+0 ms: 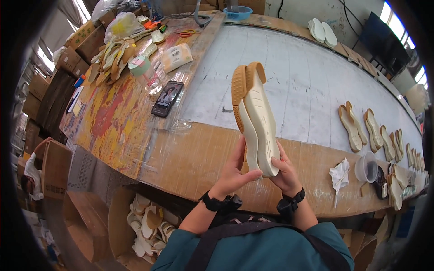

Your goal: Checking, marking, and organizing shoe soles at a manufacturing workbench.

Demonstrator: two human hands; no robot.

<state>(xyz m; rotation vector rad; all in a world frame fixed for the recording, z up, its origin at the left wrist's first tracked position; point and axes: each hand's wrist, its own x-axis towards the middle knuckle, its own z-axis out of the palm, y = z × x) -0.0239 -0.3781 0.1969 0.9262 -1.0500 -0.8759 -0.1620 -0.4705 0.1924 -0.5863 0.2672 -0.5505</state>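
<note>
Upright in front of me, above the table's near edge, I hold a pair of cream and tan shoe soles [260, 122] side by side. My left hand [237, 169] wraps the lower end of the left sole, its thumb lying across the bottom. Around the lower right side of the pair my right hand [285, 169] is closed, thumb on the cream inner face. The left sole shows its tan, textured tread; the right one shows its cream hollow with a tan raised heel rim. Most fingers are hidden behind the soles. Both wrists carry black straps with small devices.
Pairs of soles [352, 126] line the right side of the white tabletop [298, 81]. Near them are a clear plastic cup [365, 167] and a crumpled tissue [339, 176]. At left lie a phone [167, 99], a bottle [145, 74] and piled soles [115, 58]. A box [120, 226] of soles stands below.
</note>
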